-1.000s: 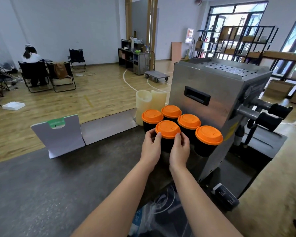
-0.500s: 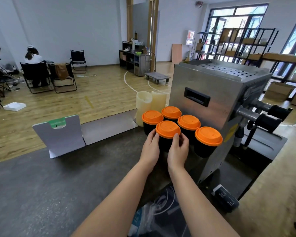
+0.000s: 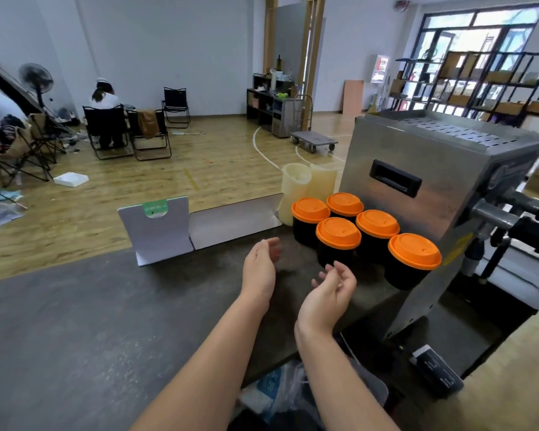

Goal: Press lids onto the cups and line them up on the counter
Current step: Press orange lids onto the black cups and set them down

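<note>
Dark counter [image 3: 75,321], wood-floored room behind. Five lidded cups [image 3: 338,241] stood beside steel machine [image 3: 433,181]. Left hand [image 3: 259,269] and right hand [image 3: 330,293] hung loosely curled, holding nothing.

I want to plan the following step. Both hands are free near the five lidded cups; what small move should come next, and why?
Probably nudge the front middle cup into line with its neighbours. All five cups wear orange lids, but they stand in a staggered cluster beside the steel machine, not one row. The left hand and right hand are open, holding nothing, just before that cup.
</note>
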{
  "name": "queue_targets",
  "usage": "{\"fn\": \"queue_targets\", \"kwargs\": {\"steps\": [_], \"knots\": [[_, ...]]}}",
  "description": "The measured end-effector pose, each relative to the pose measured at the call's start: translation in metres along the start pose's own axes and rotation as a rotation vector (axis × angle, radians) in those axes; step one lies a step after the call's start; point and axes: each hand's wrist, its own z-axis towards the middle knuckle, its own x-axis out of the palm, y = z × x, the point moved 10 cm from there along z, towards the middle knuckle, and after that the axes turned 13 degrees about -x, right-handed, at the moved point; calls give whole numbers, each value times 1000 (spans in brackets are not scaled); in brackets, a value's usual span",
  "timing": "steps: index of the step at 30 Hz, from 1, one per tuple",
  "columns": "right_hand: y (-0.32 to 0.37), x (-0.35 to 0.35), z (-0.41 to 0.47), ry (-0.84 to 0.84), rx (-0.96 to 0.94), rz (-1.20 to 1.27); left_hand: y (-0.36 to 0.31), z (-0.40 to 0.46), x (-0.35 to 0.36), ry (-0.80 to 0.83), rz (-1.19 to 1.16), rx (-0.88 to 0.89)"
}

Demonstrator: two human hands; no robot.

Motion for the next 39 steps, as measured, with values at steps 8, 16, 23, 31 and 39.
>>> {"fn": "queue_targets", "kwargs": {"steps": [8,16,23,31,39], "knots": [[2,120,-157,344,170,180,-26,-63,-230,-299,-158,37],[27,208,-430,916,369,183,-33,-252,-516,-694,-332,175],[59,241,-682,1280,451,148,-9,-413,-730,-967,-371,208],[56,294,-836,1425,410,100,5,-431,-872,-959,-372,108],[17,389,-891,1462,283,7,-25,-354,-944,-994,-195,79]]}}
